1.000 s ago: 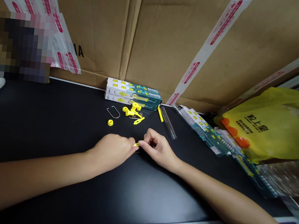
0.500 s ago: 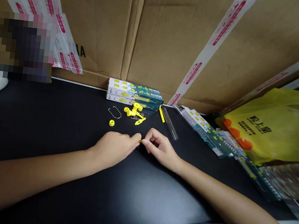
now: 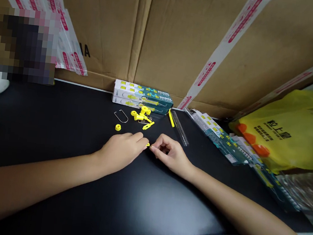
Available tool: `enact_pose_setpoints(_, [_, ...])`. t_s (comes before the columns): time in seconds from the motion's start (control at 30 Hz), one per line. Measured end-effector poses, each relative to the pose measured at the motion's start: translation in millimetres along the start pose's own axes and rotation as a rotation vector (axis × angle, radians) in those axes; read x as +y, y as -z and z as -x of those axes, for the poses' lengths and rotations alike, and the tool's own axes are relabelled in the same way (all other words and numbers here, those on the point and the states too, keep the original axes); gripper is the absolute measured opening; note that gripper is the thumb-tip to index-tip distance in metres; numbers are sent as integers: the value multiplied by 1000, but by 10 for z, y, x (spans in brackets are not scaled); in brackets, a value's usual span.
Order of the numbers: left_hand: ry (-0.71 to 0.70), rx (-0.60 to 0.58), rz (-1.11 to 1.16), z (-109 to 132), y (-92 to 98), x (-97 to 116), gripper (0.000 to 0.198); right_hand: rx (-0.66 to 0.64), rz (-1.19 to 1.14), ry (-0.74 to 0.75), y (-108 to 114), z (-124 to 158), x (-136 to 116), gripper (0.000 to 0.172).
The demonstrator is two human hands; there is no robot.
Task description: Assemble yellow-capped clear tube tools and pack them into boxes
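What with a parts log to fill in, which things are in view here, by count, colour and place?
small yellow piece: 1, yellow, pinched between both hands
yellow parts: several, yellow, clustered behind the hands
yellow ring: 1, yellow, alone left of the cluster
wire loop: 1, grey metal, behind the ring
boxes: 2 stacked, white and teal, against the cartons
yellow stick: 1, yellow, right of the boxes
clear tube: 1, clear, beside the stick
flat packs: several, white and teal, row at right
bag: 1, yellow, far right
cartons: count unclear, brown, taped, behind
table: 1, black
left hand: 1, pinching the piece
right hand: 1, pinching the piece
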State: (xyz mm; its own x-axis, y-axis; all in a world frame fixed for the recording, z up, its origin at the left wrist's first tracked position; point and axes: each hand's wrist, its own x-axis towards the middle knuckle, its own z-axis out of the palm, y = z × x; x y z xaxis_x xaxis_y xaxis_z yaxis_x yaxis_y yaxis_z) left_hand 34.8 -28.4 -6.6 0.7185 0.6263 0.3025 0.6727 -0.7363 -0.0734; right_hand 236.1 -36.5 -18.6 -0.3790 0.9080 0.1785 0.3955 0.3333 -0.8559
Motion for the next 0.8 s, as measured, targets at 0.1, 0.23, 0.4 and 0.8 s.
enact_pose_setpoints(0.1, [-25,51,-29,13,-9,-7,16,13,6,4,-4,10,4,24])
enact_pose_setpoints(0.23, [-24,86,-35,13,2,-23,17,12,-7,-1,-2,12,3,24])
enact_pose_setpoints(0.4, [-43,95,-24,-16,15,-39,18,11,-13,4,3,18,17,22])
enact_pose_setpoints(0.8, [-27,23,-65,8,-48,-14,19,9,64,57,6,24,-7,20])
